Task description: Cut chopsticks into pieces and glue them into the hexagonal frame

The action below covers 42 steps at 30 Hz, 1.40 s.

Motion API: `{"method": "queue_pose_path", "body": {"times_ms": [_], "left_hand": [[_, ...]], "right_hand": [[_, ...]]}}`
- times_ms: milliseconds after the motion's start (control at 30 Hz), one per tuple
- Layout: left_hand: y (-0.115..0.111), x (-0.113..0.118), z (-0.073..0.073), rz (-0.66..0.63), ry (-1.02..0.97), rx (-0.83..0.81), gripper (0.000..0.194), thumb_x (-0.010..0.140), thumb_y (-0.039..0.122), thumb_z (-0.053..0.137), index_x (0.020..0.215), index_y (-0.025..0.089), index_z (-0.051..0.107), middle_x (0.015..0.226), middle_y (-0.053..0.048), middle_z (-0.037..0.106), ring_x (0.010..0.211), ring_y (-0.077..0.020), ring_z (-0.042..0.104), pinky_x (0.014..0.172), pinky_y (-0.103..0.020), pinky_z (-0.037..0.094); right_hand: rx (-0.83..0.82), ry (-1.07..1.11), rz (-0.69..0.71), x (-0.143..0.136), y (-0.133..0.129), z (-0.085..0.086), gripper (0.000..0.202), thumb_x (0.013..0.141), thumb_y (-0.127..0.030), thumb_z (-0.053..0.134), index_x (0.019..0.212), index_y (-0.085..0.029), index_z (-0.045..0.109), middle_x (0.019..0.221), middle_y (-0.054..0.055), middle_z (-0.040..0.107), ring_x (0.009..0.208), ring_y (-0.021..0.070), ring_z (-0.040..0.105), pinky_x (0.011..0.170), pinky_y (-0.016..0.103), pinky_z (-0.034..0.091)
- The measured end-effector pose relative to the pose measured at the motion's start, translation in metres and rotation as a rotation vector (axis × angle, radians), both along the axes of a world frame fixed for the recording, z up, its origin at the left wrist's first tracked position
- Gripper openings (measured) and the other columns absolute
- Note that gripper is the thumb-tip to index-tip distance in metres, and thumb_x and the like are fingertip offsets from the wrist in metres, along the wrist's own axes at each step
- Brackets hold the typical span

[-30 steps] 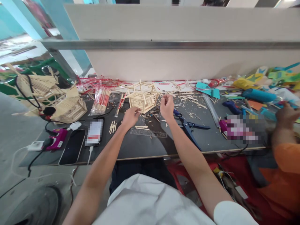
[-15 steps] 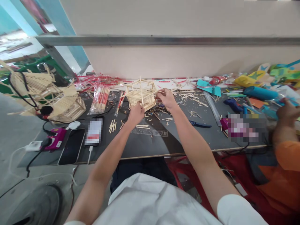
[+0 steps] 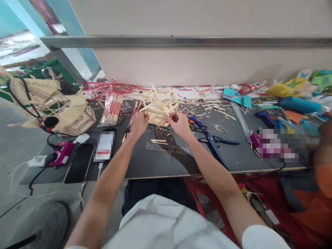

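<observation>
A small frame of pale wooden sticks (image 3: 158, 108) is between my hands at the back middle of the dark table. My left hand (image 3: 139, 125) grips its left lower side with closed fingers. On the right, my right hand (image 3: 178, 124) pinches the frame's near right edge. Just beyond my right hand lies a blue glue gun (image 3: 196, 121), partly covered by it. Blue-handled cutters (image 3: 214, 142) rest beside my right forearm. A clear ruler (image 3: 167, 148) with a few short sticks (image 3: 158, 141) above it lies nearer to me.
Phones (image 3: 104, 145) and a purple power strip (image 3: 61, 154) lie at left, before a larger stick model (image 3: 72, 114). Bagged sticks (image 3: 111, 110) stand behind. Scattered sticks (image 3: 215, 107) cover the back right. Another person's arm (image 3: 323, 148) is at the far right.
The stick frame has turned and tilted. My left hand has moved left to its side, and my right hand has come lower and nearer. The glue gun and more of the cutters now show.
</observation>
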<state>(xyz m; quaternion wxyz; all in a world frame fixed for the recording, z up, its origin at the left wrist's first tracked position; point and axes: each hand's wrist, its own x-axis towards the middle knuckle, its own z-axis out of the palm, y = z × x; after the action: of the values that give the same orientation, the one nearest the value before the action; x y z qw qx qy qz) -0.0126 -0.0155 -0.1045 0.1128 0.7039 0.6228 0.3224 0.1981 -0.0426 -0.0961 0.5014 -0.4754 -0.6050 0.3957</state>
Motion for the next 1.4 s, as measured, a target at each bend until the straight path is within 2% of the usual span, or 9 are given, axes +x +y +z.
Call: {"method": "queue_pose_path", "body": {"times_ms": [133,267,433,633,933,1033,1167,1300,1400], "left_hand": [[-0.016,0.0,-0.007,0.075,-0.117,0.025,0.024,0.085,0.021,0.065,0.107,0.014,0.059,0.092,-0.008,0.067,0.083,-0.0223,0.066,0.075,-0.033,0.051],[-0.035,0.003,-0.007,-0.153,-0.206,-0.002,0.007,0.082,0.018,0.07,0.088,0.018,0.066,0.083,-0.001,0.066,0.069,-0.0157,0.064,0.069,-0.028,0.052],[-0.043,0.012,-0.009,-0.297,-0.146,0.109,0.008,0.082,0.014,0.072,0.076,0.02,0.073,0.08,-0.002,0.072,0.076,-0.0167,0.067,0.077,-0.028,0.052],[-0.045,0.016,-0.02,-0.316,-0.136,0.136,0.016,0.081,0.007,0.072,0.078,0.022,0.076,0.085,-0.002,0.077,0.08,-0.0168,0.071,0.078,-0.028,0.054],[-0.048,0.019,-0.028,-0.284,-0.17,0.081,0.024,0.09,0.008,0.058,0.094,0.021,0.077,0.089,-0.002,0.079,0.079,-0.016,0.075,0.075,-0.026,0.059],[-0.055,0.019,-0.014,-0.284,-0.158,0.138,0.029,0.093,0.01,0.051,0.106,0.021,0.075,0.091,-0.002,0.079,0.074,-0.0137,0.074,0.067,-0.023,0.058],[-0.055,0.012,0.032,-0.246,-0.037,0.441,0.013,0.092,0.022,0.063,0.093,0.022,0.076,0.078,0.0,0.077,0.066,-0.0129,0.071,0.07,-0.023,0.055],[-0.018,-0.008,0.079,-0.098,-0.08,0.552,0.012,0.088,0.032,0.07,0.082,0.024,0.076,0.071,0.002,0.074,0.058,-0.0123,0.064,0.064,-0.024,0.051],[0.026,-0.026,0.094,-0.13,0.003,0.489,0.008,0.086,0.027,0.069,0.086,0.028,0.077,0.085,0.0,0.077,0.076,-0.0171,0.068,0.077,-0.029,0.052]], "right_hand": [[0.07,-0.226,-0.015,0.02,-0.007,0.002,0.016,0.081,-0.037,0.065,0.08,-0.021,0.061,0.076,0.004,0.071,0.066,0.0193,0.067,0.065,0.033,0.052],[0.243,-0.541,-0.27,0.058,-0.003,-0.001,0.014,0.083,-0.033,0.063,0.076,-0.021,0.062,0.072,0.005,0.068,0.068,0.0204,0.064,0.073,0.035,0.05],[0.275,-0.798,-0.543,0.094,0.003,-0.018,0.02,0.089,-0.034,0.055,0.09,-0.017,0.065,0.099,0.016,0.068,0.101,0.03,0.06,0.094,0.044,0.044],[-0.08,-0.92,-0.458,0.098,0.004,-0.034,0.051,0.085,-0.053,0.063,0.108,-0.008,0.066,0.107,0.023,0.067,0.109,0.0342,0.057,0.097,0.044,0.042],[-0.117,-0.959,-0.435,0.097,0.006,-0.035,0.052,0.084,-0.046,0.068,0.115,-0.005,0.065,0.109,0.024,0.066,0.109,0.034,0.059,0.095,0.043,0.044],[-0.089,-0.942,-0.457,0.096,0.005,-0.038,0.05,0.083,-0.043,0.068,0.116,-0.005,0.064,0.11,0.024,0.065,0.109,0.0352,0.058,0.095,0.046,0.044],[-0.039,-0.93,-0.487,0.094,0.002,-0.04,0.049,0.083,-0.041,0.067,0.117,-0.007,0.064,0.113,0.024,0.063,0.111,0.0352,0.055,0.098,0.047,0.042],[0.04,-0.883,-0.542,0.09,-0.001,-0.035,0.044,0.084,-0.038,0.064,0.116,-0.008,0.065,0.116,0.023,0.063,0.112,0.0345,0.054,0.101,0.047,0.041],[0.171,-0.797,-0.519,0.086,0.0,-0.023,0.034,0.089,-0.036,0.057,0.111,-0.012,0.066,0.111,0.019,0.065,0.113,0.0313,0.055,0.102,0.044,0.042]]}}
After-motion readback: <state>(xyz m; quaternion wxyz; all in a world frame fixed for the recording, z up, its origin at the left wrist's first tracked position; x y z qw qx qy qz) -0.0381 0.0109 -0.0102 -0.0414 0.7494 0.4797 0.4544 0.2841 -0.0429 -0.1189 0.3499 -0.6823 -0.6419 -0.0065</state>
